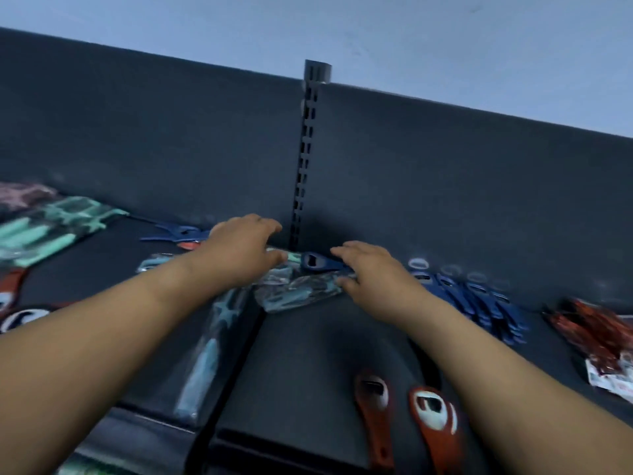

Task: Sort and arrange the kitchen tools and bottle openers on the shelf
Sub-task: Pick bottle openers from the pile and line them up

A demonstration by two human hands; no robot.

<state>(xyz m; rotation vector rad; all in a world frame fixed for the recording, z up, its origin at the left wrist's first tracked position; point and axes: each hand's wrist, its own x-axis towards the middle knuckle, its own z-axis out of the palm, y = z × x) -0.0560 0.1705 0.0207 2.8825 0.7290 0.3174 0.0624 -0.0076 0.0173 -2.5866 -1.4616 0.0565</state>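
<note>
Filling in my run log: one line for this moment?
phase: sorting | left hand: touching teal packet | right hand: on blue bottle opener

This looks like a shop aisle. The goods lie on a dark metal display shelf (308,354) backed by a plain dark back panel (445,183), with a slotted upright (305,159) of the kind that carries adjustable retail shelving. The stock comes in multiples: blue bottle openers (479,299) in a row along the back edge, teal tools (51,228) in clear packets at the left end, orange-red openers (431,426) near the front edge, and red packets (596,330) at the right end.
</note>
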